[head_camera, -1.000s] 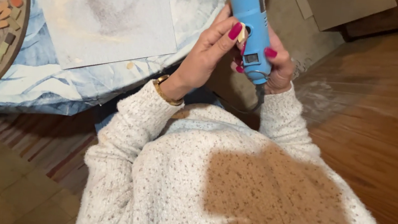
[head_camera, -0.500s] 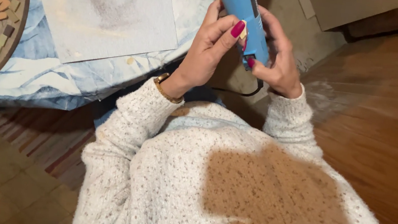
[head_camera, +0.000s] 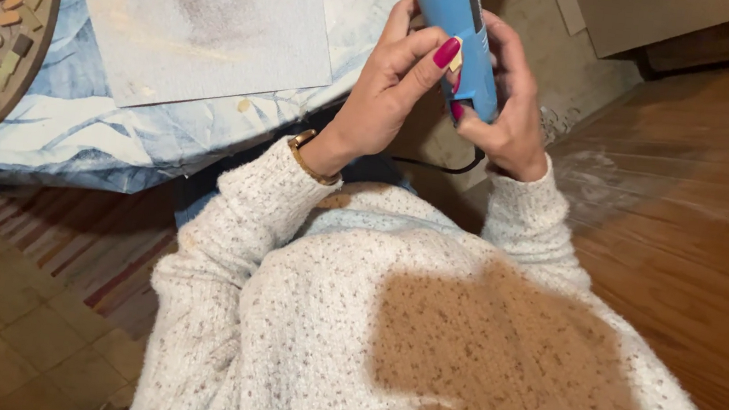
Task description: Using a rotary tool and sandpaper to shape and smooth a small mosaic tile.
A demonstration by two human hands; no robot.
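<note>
Blue plastic handheld rotary tool (head_camera: 454,21) sits between both hands, above the edge of the surface (head_camera: 113,137) draped in blue-white cloth. Right hand (head_camera: 509,102) wraps the tool's lower body from the right side. Left hand (head_camera: 390,88) closes on it from the left, pinching a small tan tile piece (head_camera: 457,61) against the casing. A black cord (head_camera: 439,164) trails below. A grey paper sheet (head_camera: 211,19) lies left of the hands.

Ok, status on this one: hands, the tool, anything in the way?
Right hand wrapped around blue power tool. Left hand pinching small tan piece against tool body. Black cord hangs below the hands; nothing obstructing.
</note>
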